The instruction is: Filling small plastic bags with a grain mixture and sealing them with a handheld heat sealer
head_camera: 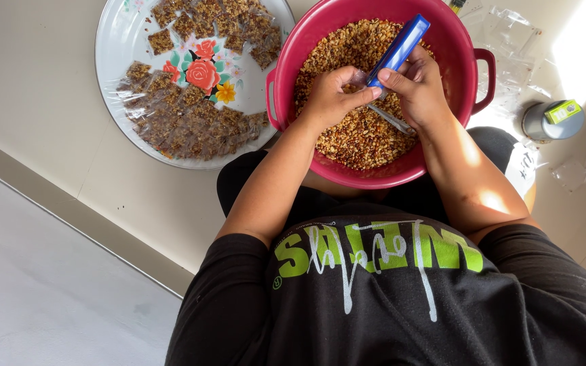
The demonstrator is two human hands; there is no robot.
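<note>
A red plastic basin holds a brown crumbly nut mix and rests on my lap. My left hand is over the mix, pinching a small clear plastic bag. My right hand grips a blue stapler whose metal jaw reaches down to the bag. A round white tray with a red flower print lies to the left of the basin. It carries several small clear packets of the mix.
Empty clear plastic bags lie on the floor at the upper right. A grey cylindrical container with a green-labelled lid stands to the right of the basin. A pale floor ledge runs diagonally at the left.
</note>
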